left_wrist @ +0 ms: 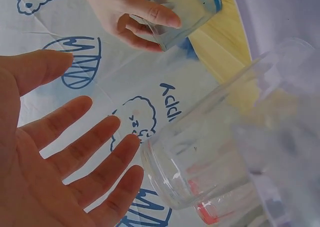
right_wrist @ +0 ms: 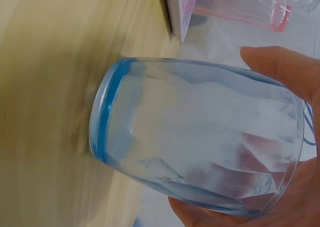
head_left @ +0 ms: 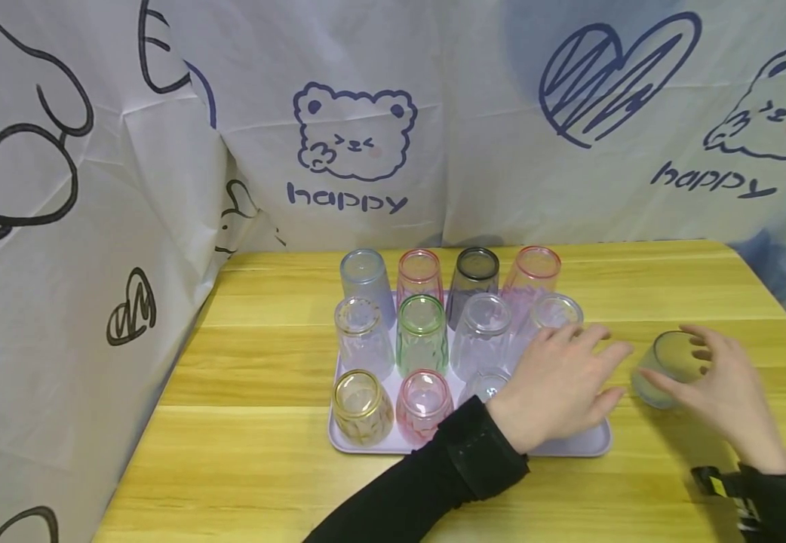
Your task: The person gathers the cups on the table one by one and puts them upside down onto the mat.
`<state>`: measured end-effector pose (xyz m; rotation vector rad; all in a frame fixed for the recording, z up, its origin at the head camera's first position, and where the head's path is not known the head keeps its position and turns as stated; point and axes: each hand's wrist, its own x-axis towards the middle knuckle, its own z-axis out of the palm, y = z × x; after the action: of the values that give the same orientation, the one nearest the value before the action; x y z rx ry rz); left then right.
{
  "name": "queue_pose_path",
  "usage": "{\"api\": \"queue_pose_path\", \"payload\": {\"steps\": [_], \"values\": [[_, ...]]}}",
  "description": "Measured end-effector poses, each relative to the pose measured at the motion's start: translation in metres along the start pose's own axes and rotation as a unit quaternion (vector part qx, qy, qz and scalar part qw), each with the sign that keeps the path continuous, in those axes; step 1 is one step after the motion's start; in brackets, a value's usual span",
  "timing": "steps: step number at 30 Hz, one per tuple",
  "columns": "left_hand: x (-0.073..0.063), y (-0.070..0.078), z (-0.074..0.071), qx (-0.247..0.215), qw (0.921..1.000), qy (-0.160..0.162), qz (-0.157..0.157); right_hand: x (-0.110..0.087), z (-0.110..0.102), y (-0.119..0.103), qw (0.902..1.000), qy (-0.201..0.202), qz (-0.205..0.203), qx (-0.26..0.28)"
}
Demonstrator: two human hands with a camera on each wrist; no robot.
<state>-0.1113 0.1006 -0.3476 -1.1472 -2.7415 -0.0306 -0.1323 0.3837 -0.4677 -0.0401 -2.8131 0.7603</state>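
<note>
My right hand [head_left: 732, 392] grips a blue-tinted glass [right_wrist: 190, 127] beside the tray, thumb on one side and fingers on the other. The glass is upright, its thick blue base low at the wooden table and its rim up in the hand. Over the right part of a pale lilac tray [head_left: 586, 446] is my left hand [head_left: 559, 381], fingers spread, holding nothing. A clear upturned glass [left_wrist: 200, 152] stands near its fingertips in the left wrist view. Part of the tray's front right is hidden behind the left hand and sleeve.
Rows of upturned glasses fill the tray, among them a green glass [head_left: 422, 339], a dark grey glass [head_left: 474, 283], a yellow glass [head_left: 362, 411] and a pink glass [head_left: 424, 411]. A printed white cloth [head_left: 501, 196] hangs behind the wooden table [head_left: 244, 422].
</note>
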Motion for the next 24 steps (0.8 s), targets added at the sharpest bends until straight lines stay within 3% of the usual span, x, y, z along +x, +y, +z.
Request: {"api": "queue_pose_path", "payload": {"steps": [4, 7, 10, 12, 17, 20, 22, 24], "values": [[-0.003, -0.004, 0.000, -0.011, 0.9999, 0.009, 0.000, -0.007, -0.016, -0.044, 0.9997, 0.015, 0.010, 0.016], [-0.006, -0.008, 0.000, -0.020, 0.9996, 0.020, -0.002, -0.010, -0.022, -0.063, 0.9982, 0.036, 0.011, 0.046], [-0.010, -0.014, 0.000, -0.035, 0.9984, 0.044, -0.003, -0.008, -0.023, -0.069, 0.9947, 0.070, 0.020, 0.073], [-0.013, -0.018, 0.000, -0.042, 0.9966, 0.070, -0.006, -0.004, -0.017, -0.061, 0.9896, 0.101, 0.014, 0.102], [-0.019, -0.030, -0.001, -0.063, 0.9893, 0.130, -0.018, 0.017, 0.008, -0.020, 0.9666, 0.197, -0.032, 0.161], [-0.024, -0.038, -0.004, -0.088, 0.9823, 0.164, -0.026, 0.029, 0.014, -0.007, 0.9504, 0.222, -0.070, 0.206], [-0.027, -0.043, -0.006, -0.114, 0.9750, 0.188, -0.030, 0.033, 0.012, -0.010, 0.9393, 0.228, -0.099, 0.237], [-0.030, -0.048, -0.008, -0.139, 0.9664, 0.213, -0.036, 0.025, -0.004, -0.049, 0.9310, 0.234, -0.103, 0.260]]}}
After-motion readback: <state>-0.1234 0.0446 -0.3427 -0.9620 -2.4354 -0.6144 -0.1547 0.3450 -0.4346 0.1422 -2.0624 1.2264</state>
